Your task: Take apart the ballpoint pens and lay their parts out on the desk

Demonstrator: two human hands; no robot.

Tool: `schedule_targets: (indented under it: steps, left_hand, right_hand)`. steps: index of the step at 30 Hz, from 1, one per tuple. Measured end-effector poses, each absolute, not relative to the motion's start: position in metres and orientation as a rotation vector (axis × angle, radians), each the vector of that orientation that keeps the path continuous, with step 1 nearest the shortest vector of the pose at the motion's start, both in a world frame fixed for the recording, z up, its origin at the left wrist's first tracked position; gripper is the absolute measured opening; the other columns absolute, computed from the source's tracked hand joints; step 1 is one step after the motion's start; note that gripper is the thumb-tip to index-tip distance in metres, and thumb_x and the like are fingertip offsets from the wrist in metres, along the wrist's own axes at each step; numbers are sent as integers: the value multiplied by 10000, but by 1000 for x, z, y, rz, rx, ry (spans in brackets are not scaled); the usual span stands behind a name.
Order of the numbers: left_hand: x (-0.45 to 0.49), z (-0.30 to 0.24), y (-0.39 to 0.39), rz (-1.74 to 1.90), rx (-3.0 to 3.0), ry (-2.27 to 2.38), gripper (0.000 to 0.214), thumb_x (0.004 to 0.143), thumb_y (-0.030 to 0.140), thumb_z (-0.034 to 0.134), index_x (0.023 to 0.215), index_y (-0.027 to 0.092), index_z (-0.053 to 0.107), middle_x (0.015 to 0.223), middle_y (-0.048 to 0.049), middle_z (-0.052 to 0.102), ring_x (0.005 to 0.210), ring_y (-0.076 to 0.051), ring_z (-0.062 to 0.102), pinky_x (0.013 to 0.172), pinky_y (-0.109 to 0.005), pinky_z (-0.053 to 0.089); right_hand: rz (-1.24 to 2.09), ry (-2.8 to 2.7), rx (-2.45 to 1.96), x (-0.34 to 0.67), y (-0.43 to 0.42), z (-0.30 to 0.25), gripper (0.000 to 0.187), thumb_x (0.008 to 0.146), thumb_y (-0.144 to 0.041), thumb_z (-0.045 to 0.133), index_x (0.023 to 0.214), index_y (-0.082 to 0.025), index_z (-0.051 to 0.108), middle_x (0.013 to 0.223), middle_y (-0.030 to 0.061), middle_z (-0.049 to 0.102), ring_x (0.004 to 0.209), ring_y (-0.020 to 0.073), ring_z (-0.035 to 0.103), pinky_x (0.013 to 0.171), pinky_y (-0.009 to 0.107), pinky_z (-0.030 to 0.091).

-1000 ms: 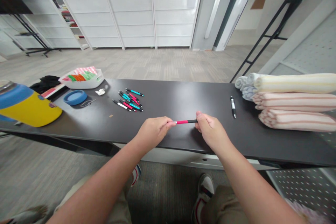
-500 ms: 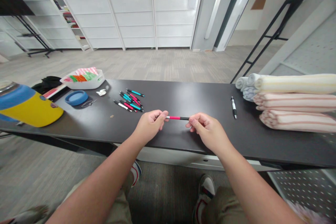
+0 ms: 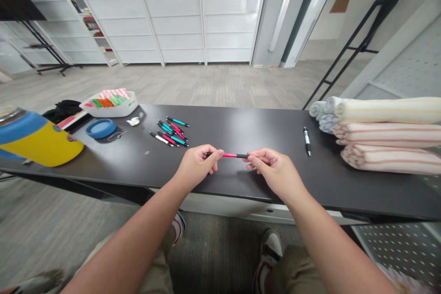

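A red pen [image 3: 230, 155] with a black grip is held level above the dark table, between my two hands. My left hand [image 3: 200, 161] is closed on its left end, with thumb and fingers covering that part. At the other end, my right hand [image 3: 268, 167] pinches the black grip with thumb and fingertips. Left of them lies a loose pile of several pens [image 3: 171, 132] in red, turquoise and white. A single white pen [image 3: 307, 141] with a black grip rests on the table to the right.
Rolled striped towels [image 3: 386, 129] are stacked at the right. On the left are a yellow and blue jug [image 3: 44, 140], a blue lid [image 3: 100, 128], crumpled white tissue [image 3: 133, 121] and a white basket [image 3: 115, 111] with colourful packets. The dark table [image 3: 241, 124] has its near edge below my wrists.
My left thumb and fingers have shifted slightly right along the red pen, covering a little more of it. Both hands otherwise stay in place.
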State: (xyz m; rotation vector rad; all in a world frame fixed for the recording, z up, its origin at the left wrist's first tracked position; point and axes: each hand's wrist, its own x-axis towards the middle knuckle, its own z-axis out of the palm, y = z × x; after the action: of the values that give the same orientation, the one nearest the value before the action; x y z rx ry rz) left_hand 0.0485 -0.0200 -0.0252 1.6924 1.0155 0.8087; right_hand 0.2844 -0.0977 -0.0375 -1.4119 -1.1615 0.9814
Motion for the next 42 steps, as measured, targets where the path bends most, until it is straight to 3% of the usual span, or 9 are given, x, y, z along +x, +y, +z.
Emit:
schedule_targets:
  steps: [3,10,13,16,19,26,31,36,42]
  left_hand:
    - [51,-28,-21,900,1628,931,470,787,436,853,1147,185,682,727,5,715,588,-133,675,567,-229,548]
    - [48,-29,-23,880,1648,953,321,880,465,764,948,153,731,703,-36,744,596,-153,710,564,-236,570]
    - [47,-28,-21,850,1700,997,460,974,544,616,746,152,693,627,-40,710,525,-126,660,515,-215,518]
    - [49,-29,-20,884,1687,966,361,878,518,754,916,159,733,732,-37,745,576,-135,674,558,-232,536]
    - [49,-31,-20,932,1720,948,434,770,459,867,1080,184,739,827,-31,760,650,-152,690,618,-253,553]
    - [46,-28,-17,758,1764,1053,429,951,578,625,833,181,739,584,7,656,514,-122,592,522,-218,464]
    - [48,-27,-17,812,1741,995,413,820,486,809,1105,198,726,764,10,715,568,-108,599,543,-205,464]
    - [47,-22,-18,739,1757,1051,399,948,553,637,830,178,706,581,22,628,475,-93,524,494,-202,403]
    - [46,-26,-15,792,1678,969,355,943,550,662,972,196,668,603,50,627,455,-85,496,463,-197,366]
  right_hand:
    - [1007,-1120,-1406,286,-96,-38,478,810,-630,787,979,-186,735,964,132,817,769,223,767,613,281,527]
    - [1054,-1078,-1375,287,-97,-39,484,786,-633,818,955,-185,743,921,125,818,800,230,776,633,278,536]
    - [1056,-1092,-1378,285,-98,-36,504,764,-645,828,948,-183,753,862,119,812,797,235,774,654,294,553]
    - [1051,-1078,-1373,284,-98,-35,517,740,-656,839,936,-186,752,849,115,810,789,236,771,658,303,562]
    - [1053,-1048,-1361,285,-97,-36,517,736,-655,843,934,-187,746,881,117,814,797,232,773,656,296,562]
    - [1055,-1075,-1358,285,-97,-37,498,745,-634,845,949,-189,755,873,109,811,806,235,775,660,295,561]
    - [1041,-1077,-1355,286,-97,-38,459,773,-599,841,962,-190,750,864,98,809,801,226,776,665,288,559]
    - [1043,-1092,-1348,286,-97,-40,439,792,-584,832,978,-195,751,873,90,809,806,222,775,671,286,560]
    - [1044,-1090,-1341,286,-97,-39,426,806,-565,828,989,-190,744,914,97,812,799,206,770,675,275,559]
